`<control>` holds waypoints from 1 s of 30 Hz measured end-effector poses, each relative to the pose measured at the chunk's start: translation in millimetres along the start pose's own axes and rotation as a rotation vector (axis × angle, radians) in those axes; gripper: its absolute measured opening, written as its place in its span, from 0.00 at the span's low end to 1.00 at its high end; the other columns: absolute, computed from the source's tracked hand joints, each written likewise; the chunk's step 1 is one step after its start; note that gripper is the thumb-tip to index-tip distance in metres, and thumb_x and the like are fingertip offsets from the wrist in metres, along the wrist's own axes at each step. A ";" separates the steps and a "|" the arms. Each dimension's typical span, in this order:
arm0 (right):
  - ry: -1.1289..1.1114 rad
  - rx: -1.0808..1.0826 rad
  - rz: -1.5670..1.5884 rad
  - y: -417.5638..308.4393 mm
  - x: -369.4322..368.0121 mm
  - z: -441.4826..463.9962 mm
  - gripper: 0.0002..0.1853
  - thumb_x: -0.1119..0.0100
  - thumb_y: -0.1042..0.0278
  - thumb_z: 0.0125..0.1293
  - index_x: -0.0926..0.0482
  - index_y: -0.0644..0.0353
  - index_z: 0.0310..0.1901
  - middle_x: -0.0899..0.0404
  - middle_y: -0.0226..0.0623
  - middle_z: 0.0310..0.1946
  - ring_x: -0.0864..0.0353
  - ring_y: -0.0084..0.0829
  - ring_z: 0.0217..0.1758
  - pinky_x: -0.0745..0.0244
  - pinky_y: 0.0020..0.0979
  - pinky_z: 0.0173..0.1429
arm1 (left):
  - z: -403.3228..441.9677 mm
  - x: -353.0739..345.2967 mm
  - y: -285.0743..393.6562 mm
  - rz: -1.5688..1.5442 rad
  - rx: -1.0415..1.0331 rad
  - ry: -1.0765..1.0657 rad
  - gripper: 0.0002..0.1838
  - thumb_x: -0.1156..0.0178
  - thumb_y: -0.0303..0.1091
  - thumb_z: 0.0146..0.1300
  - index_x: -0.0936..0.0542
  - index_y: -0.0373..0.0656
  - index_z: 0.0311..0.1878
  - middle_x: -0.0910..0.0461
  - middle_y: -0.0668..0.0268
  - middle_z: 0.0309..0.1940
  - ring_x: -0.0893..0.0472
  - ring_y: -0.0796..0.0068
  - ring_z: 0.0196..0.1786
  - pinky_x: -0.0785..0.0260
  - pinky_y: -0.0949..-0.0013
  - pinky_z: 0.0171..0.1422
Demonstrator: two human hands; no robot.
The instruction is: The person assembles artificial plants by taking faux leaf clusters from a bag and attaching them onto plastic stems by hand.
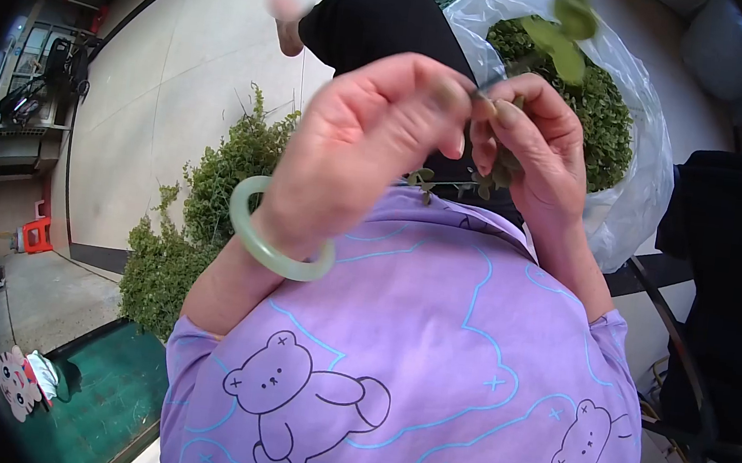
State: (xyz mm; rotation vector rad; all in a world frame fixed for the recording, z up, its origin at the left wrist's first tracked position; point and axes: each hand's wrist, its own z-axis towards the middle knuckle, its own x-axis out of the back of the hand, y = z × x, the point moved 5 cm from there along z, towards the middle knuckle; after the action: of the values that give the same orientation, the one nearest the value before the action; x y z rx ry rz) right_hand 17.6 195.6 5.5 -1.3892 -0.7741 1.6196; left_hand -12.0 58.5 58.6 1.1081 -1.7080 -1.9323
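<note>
My left hand (371, 141), wearing a pale green bangle (282, 263), is closed with thumb and finger pinched at a thin dark piece of stem. Against its fingertips, my right hand (534, 140) pinches a leafy green sprig (564, 51). The sprig's larger leaves stick up above the right fingers and are blurred by motion. Smaller leaves (426, 180) hang below the hands, over my lap. Where the fingertips meet, they hide much of the stem.
A clear plastic bag (650, 161) with a heap of small-leaved greenery (604, 120) stands beyond my right hand. Another leafy green pile (202, 205) lies at left, near a green surface (110, 394). A dark chair (729, 269) is at right; a red stool (39, 235) stands far left.
</note>
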 end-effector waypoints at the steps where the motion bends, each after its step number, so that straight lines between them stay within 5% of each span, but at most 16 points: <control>1: 0.006 0.015 0.019 -4.6 -1.7 -3.1 0.07 0.46 0.69 0.64 0.25 0.65 0.37 0.23 0.32 0.25 0.28 0.15 0.22 0.33 0.17 0.25 | 0.1 3.7 -1.3 -0.079 0.047 0.021 0.12 0.49 0.36 0.67 0.26 0.35 0.45 0.25 0.68 0.28 0.31 0.86 0.27 0.45 0.85 0.28; 14: 0.048 0.189 -0.119 -28.1 -8.7 -10.6 0.06 0.45 0.77 0.62 0.25 0.67 0.40 0.22 0.34 0.28 0.27 0.14 0.25 0.33 0.15 0.27 | -3.5 -1.7 -0.8 0.065 -0.053 0.115 0.07 0.44 0.29 0.63 0.26 0.37 0.42 0.22 0.63 0.25 0.27 0.84 0.21 0.39 0.84 0.23; 26: 0.061 0.223 -0.139 -33.9 -9.8 -16.2 0.06 0.43 0.79 0.60 0.23 0.68 0.40 0.23 0.34 0.31 0.26 0.15 0.27 0.31 0.15 0.27 | -3.6 -7.8 0.2 0.230 -0.282 0.103 0.07 0.43 0.23 0.61 0.26 0.33 0.41 0.21 0.65 0.33 0.22 0.82 0.36 0.29 0.81 0.43; 30: 0.079 0.212 -0.176 -33.4 -11.7 -16.1 0.06 0.43 0.79 0.60 0.23 0.68 0.39 0.23 0.33 0.30 0.26 0.15 0.27 0.31 0.16 0.28 | -3.6 -7.5 -1.1 0.196 -0.289 0.120 0.07 0.42 0.24 0.61 0.26 0.33 0.41 0.21 0.65 0.32 0.22 0.82 0.35 0.29 0.81 0.42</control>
State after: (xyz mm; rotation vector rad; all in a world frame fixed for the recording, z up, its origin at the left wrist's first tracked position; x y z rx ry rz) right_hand 40.4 199.2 36.8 -1.1926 -0.6397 1.4558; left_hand -4.3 61.4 60.2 0.8952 -1.3662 -1.8752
